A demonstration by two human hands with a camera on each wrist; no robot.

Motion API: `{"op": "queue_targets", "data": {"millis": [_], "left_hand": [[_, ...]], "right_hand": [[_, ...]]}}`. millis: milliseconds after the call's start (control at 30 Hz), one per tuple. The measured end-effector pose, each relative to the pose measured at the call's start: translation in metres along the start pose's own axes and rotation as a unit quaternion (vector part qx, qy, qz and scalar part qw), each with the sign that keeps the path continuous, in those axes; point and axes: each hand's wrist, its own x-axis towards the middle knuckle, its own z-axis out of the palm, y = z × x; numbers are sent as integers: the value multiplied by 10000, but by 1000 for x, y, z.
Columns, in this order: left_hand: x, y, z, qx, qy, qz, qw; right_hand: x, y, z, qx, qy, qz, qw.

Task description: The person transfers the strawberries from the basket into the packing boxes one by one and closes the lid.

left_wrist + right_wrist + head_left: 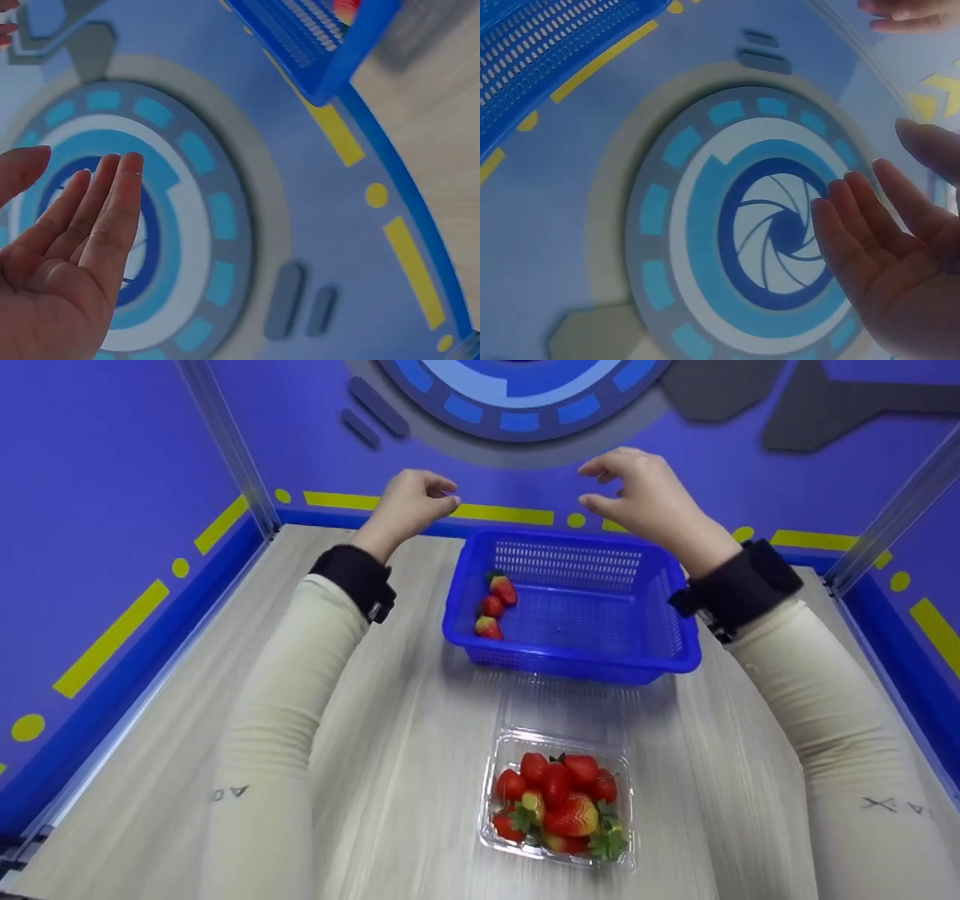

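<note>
Both hands are raised above the far end of the table and hold nothing. My left hand [411, 504] is up beyond the back left corner of a blue plastic basket [574, 655], its fingers loosely bent. Above the basket's back right side is my right hand [643, 493], thumb and fingers apart. In the left wrist view the left palm [67, 277] faces up with fingers extended; the right palm [907, 285] looks much the same in the right wrist view. Several strawberries [492, 606] lie along the basket's left wall.
A clear plastic box [491, 817] full of strawberries [571, 814] stands on the near part of the wooden table [405, 735], in front of the basket. Its transparent lid [562, 709] lies folded back toward the basket. Blue panels [105, 510] wall the table at the back and sides.
</note>
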Motion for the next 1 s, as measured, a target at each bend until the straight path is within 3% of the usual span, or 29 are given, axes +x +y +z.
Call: {"op": "queue_targets", "data": {"millis": [233,433,567,767,1000], "left_hand": [[25,-19,7,-36,50,-389,9992],[35,-41,28,107,206,-794,9966],[37,-54,49,408,217,-1035,9936],[32,-65,78,814,-13,-1375,9872],[28,-71,93,520,-337,-1743,9827]], "right_hand": [[44,12,33,163,-544,269,9980],[69,31,77,322,-869,436,9947],[73,44,101,327,-1200,544,9907],[73,59,136,123,-1796,297,9832],[70,64,170,-258,-2328,247,9719]]}}
